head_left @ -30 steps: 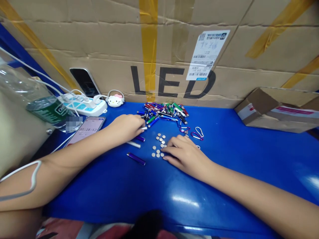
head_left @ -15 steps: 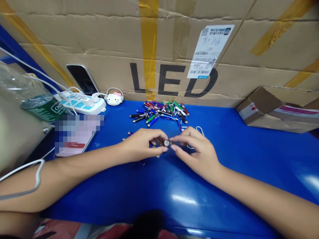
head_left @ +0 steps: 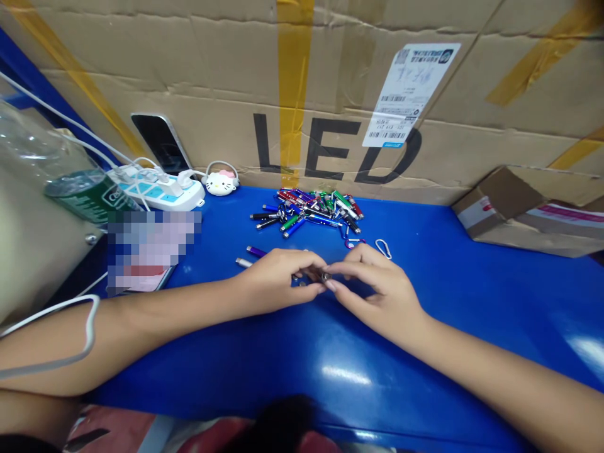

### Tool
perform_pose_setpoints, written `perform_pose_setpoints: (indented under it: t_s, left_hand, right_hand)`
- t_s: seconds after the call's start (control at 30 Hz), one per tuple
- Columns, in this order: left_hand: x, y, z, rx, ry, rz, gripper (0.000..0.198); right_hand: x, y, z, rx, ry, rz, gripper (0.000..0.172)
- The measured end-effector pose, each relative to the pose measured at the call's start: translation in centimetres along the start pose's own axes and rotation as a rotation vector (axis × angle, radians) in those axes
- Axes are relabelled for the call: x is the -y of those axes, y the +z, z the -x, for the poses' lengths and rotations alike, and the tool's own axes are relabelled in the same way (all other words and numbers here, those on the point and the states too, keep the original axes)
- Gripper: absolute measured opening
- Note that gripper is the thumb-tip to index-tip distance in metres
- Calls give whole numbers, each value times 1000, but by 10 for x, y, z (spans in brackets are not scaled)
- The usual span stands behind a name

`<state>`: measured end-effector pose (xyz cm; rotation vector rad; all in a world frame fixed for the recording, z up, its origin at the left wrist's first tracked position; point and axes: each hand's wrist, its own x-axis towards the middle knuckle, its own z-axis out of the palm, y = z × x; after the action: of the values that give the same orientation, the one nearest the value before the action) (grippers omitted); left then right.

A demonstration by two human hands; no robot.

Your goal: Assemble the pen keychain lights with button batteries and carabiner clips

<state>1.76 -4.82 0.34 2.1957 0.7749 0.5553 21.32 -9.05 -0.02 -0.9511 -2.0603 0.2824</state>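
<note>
Above the blue table (head_left: pixel 264 358), my left hand (head_left: pixel 271 280) and my right hand (head_left: pixel 384 286) meet with fingertips pinched together. Between them is a small metal flashlight part (head_left: pixel 325 277) with a round, dark end facing me; the fingers hide most of it. Beside my left hand lie a purple tube (head_left: pixel 256 251) and a silver tube (head_left: pixel 243 262), partly covered by it. A silver carabiner clip (head_left: pixel 384 250) lies just beyond my right hand. Farther back is a pile of small keychain flashlights (head_left: pixel 302 217) in several colours, with clips attached.
A large cardboard box (head_left: pixel 212 69) walls off the back. On the left are a power strip (head_left: pixel 182 198) with cables, a white cat-shaped case (head_left: pixel 221 182), a leaning phone (head_left: pixel 160 141) and a blurred-out flat item (head_left: pixel 151 251). A small open carton (head_left: pixel 514 217) stands at right.
The silver disc face seen between my fingers is now turned away or covered, and a dark round end shows. My fingertips have come closer together. The view has shifted slightly left.
</note>
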Motion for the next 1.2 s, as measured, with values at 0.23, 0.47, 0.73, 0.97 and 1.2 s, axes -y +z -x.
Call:
perform_pose_setpoints:
  t_s: [0.23, 0.47, 0.73, 0.97, 1.2]
  left_hand:
    - [0, -1, 1, 2, 25, -32, 16]
    - [2, -1, 4, -25, 147, -174, 15]
    - [-6, -9, 5, -345, 73, -147, 14]
    - [-6, -6, 6, -270, 110, -192, 14]
    - [-1, 0, 4, -23, 178, -178, 14]
  right_hand:
    - [-1, -2, 4, 38, 25, 15, 19]
    - [-16, -5, 4, 33, 80, 76, 9]
    - [-24, 7, 4, 296, 116, 321, 22]
    - [-20, 9, 1, 306, 99, 332, 14]
    - [-13, -11, 0, -69, 102, 97, 7]
